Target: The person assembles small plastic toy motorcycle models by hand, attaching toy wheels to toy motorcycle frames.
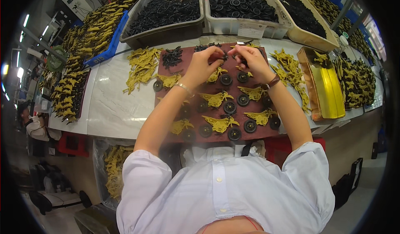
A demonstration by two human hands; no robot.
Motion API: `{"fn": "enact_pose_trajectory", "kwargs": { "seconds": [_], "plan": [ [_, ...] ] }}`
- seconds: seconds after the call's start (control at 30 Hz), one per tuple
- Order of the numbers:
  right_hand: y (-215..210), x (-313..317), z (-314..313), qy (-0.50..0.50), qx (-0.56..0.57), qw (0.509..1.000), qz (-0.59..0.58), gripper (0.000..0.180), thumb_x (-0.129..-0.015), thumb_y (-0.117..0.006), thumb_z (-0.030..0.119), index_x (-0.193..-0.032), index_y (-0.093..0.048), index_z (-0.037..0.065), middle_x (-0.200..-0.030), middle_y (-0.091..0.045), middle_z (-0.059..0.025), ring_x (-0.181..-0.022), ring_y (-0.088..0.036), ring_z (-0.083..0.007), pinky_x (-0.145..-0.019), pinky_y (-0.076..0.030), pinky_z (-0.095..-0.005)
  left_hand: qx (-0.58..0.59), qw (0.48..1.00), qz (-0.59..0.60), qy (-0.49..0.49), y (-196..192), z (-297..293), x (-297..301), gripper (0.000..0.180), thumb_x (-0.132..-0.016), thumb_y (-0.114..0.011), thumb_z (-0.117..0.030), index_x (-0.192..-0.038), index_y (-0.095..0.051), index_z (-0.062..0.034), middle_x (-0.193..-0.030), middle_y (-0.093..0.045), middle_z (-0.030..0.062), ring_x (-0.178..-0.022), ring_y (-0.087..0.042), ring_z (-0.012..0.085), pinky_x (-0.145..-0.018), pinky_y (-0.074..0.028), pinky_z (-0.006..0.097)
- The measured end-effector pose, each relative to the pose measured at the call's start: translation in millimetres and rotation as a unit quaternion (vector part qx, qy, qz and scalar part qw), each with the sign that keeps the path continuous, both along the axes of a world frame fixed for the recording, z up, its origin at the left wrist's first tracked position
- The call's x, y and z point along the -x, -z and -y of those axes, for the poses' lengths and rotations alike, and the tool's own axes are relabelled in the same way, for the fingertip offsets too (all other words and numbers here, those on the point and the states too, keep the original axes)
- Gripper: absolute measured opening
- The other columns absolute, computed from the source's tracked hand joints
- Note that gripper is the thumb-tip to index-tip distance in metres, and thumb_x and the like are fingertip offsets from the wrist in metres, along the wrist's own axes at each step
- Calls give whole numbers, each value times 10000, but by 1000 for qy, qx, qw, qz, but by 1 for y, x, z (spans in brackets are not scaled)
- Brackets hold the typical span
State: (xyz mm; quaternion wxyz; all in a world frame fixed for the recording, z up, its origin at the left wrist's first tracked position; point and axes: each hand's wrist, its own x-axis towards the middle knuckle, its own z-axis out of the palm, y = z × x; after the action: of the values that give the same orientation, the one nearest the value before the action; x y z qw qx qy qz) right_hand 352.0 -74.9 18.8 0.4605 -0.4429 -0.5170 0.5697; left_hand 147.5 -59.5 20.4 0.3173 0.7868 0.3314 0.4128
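Note:
Over the far part of a dark red board (pixel 196 139), my left hand (pixel 203 65) is closed, a small black plastic part (pixel 225 56) at its thumb and fingertips. Close to its right, my right hand (pixel 252 61) is also closed, its fingertips pinched together; what they hold is too small and dark to make out. Below both hands, yellow toy motorcycle bodies (pixel 216 99) lie in rows on the board. Black spoked wheels (pixel 229 107) lie beside them. A pile of small black parts (pixel 171 57) sits at the board's far left corner.
Behind the board stand a grey bin (pixel 125 37) of black parts, a white bin (pixel 225 27) of black wheels and a cream bin (pixel 329 45). Loose yellow bodies (pixel 141 65) are heaped left of the board. At right is a shiny yellow box (pixel 331 88); a blue tray (pixel 109 50) stands far left.

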Motion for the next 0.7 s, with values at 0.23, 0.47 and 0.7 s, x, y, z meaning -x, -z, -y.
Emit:
{"fn": "enact_pose_trajectory", "kwargs": {
  "seconds": [0.23, 0.47, 0.7],
  "plan": [
    [4, -59, -34, 56, -210, 913, 346, 175, -793, -722, 164, -866, -710, 6, -673, -625, -43, -590, -546, -99, -561, -447, -264, 29, 1000, 1, 3, 22, -48, -73, 186, -766, -710, -38, -889, -581, 14, -802, -692, 111, -774, -698, 183, -678, -545, 281],
    [23, -85, -65, -23, -324, 816, 479, 92, -771, -658, 126, -818, -672, 48, -833, -662, -126, -807, -622, -331, -733, -498, -407, -61, 989, -135, -30, 31, -64, -97, 180, -740, -626, -61, -917, -634, -25, -879, -691, 151, -824, -667, 307, -770, -527, 395],
    [33, -86, -65, -45, -361, 778, 513, 58, -768, -648, 76, -815, -637, 43, -826, -624, -111, -821, -598, -324, -723, -479, -406, -174, 950, -256, 42, 62, -80, -86, 316, -765, -568, -172, -1043, -686, -79, -1117, -656, 126, -981, -630, 300, -911, -469, 417]
  ]
}}
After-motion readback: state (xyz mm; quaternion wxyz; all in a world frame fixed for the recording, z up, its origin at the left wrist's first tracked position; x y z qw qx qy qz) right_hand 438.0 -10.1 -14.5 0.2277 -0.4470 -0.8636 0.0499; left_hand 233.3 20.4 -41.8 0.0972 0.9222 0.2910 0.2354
